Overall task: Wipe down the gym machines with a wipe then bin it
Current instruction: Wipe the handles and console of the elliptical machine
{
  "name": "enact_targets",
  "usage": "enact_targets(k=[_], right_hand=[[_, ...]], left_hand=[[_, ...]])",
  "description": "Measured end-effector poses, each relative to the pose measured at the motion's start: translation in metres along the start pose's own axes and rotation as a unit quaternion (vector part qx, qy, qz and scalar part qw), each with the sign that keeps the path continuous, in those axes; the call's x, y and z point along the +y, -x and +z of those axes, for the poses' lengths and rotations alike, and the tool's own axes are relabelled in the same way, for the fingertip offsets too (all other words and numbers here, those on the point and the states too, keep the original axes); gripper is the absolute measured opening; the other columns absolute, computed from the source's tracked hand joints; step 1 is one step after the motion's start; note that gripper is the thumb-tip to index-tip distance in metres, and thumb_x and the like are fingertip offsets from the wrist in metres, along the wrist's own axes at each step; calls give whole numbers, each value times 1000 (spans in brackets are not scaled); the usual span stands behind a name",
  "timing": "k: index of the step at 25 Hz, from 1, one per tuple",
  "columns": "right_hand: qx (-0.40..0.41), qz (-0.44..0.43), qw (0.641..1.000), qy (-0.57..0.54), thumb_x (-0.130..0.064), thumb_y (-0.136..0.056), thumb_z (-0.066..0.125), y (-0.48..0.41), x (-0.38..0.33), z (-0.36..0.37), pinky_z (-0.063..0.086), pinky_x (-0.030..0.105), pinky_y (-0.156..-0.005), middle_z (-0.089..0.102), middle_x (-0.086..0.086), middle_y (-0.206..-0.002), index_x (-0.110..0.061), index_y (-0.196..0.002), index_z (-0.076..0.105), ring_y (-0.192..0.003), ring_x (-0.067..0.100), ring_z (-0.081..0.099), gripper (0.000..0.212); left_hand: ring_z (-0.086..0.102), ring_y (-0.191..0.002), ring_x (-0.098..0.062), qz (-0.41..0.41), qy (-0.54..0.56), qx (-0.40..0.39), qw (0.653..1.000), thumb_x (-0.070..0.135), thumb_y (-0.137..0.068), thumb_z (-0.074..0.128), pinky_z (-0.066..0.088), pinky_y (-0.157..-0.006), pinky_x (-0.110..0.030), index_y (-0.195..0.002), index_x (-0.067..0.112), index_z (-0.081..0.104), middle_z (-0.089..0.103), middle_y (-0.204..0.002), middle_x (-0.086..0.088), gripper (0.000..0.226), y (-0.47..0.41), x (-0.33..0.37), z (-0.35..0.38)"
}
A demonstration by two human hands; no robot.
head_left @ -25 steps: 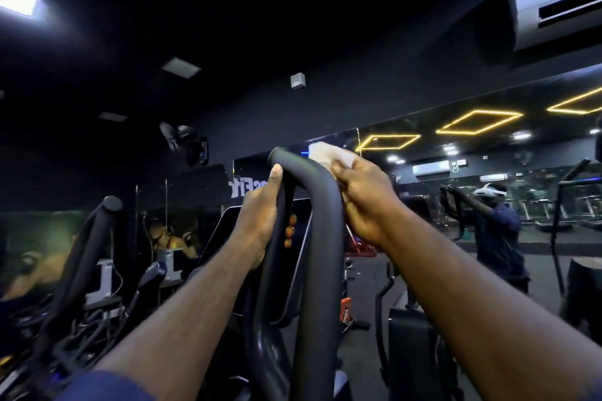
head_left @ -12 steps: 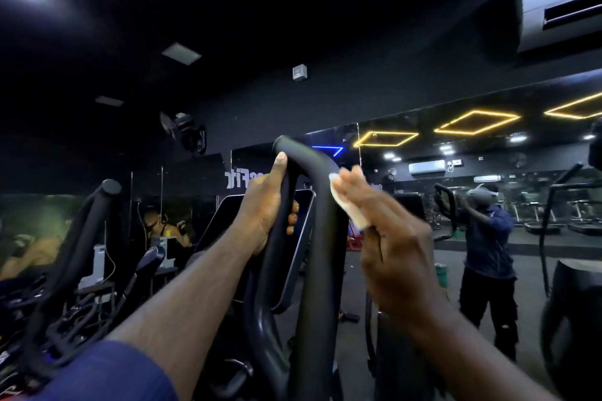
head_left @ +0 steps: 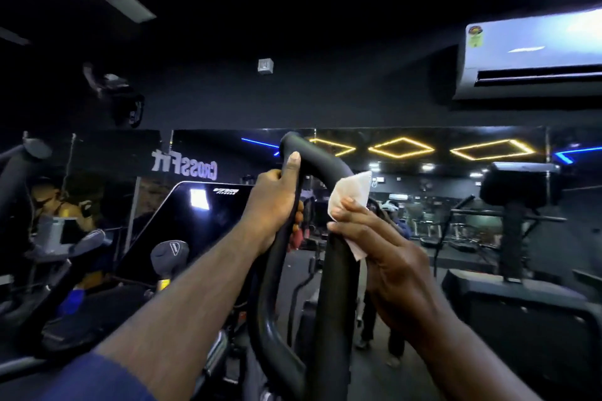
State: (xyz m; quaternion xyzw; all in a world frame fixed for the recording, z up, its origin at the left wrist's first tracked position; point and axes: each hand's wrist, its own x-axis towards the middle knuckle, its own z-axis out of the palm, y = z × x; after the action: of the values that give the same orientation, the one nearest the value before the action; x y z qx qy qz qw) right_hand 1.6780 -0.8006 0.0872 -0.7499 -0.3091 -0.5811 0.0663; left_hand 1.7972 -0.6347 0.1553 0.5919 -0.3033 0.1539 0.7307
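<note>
Gripping handlebar (head_left: 332, 319): left hand (head_left: 273, 205) | pressing wipe (head_left: 353, 189) against it: right hand (head_left: 391, 257)

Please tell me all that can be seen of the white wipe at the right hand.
The wipe is a thin, pale white sheet, like paper or soft cloth, slightly creased. It lies against the right side of the black handle bar, just below the bend at its top. The fingers of the right hand lie over its middle and hold it to the bar. One corner stands free above the fingers, and another shows below them. Whether it is damp cannot be told.
</note>
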Motion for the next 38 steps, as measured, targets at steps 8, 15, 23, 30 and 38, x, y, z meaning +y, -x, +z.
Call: enact_targets(k=[8, 15, 23, 30, 38], right_hand=[[-110, 164, 980, 6, -26, -86, 44, -45, -52, -44, 57, 39, -75, 72, -19, -125, -32, -146, 51, -89, 16, 71, 61], [-185, 215, 924, 258, -27, -89, 81, -108, -52, -39, 48, 7, -76, 46, -8, -122, -31, -133, 65, -95, -2, 56, 48], [-47, 161, 912, 373, -21, -96, 68, -156, -44, -33, 54, 40, -73, 69, 6, -102, -17, -104, 62, -91, 31, 67, 11], [-224, 33, 934, 275, -7, -99, 67, -88, -42, -22, 54, 39, -106, 59, 6, -148, -10, -141, 58, -137, 17, 56, 43], [-274, 4, 923, 270, -3, -95, 63, -70, -76, -28, 60, 40, -85, 67, -3, -130, -18, -139, 56, -117, 16, 66, 46]], left_hand=[[65, -47, -19, 13, -35, -12, 999, 71, -100, 43, 56, -47, -34, -94, 14, 64, 68, -64, -7, 62, -7, -4, -2], [75, -67, -27, 11, -51, -11, 999, 90, -87, 34, 65, -64, -51, -106, 17, 61, 74, -89, -12, 79, -6, -5, -4], [73, -73, -26, 19, -65, -6, 998, 93, -86, 27, 64, -66, -47, -108, 19, 58, 70, -90, -5, 83, -3, -5, -4], [73, -72, -24, 19, -78, -7, 997, 86, -91, 33, 64, -65, -44, -110, 18, 58, 68, -91, -4, 75, -7, -8, -5], [73, -70, -25, 13, -77, -15, 997, 84, -93, 34, 65, -65, -49, -105, 20, 55, 71, -88, -6, 68, -5, -9, -5]])
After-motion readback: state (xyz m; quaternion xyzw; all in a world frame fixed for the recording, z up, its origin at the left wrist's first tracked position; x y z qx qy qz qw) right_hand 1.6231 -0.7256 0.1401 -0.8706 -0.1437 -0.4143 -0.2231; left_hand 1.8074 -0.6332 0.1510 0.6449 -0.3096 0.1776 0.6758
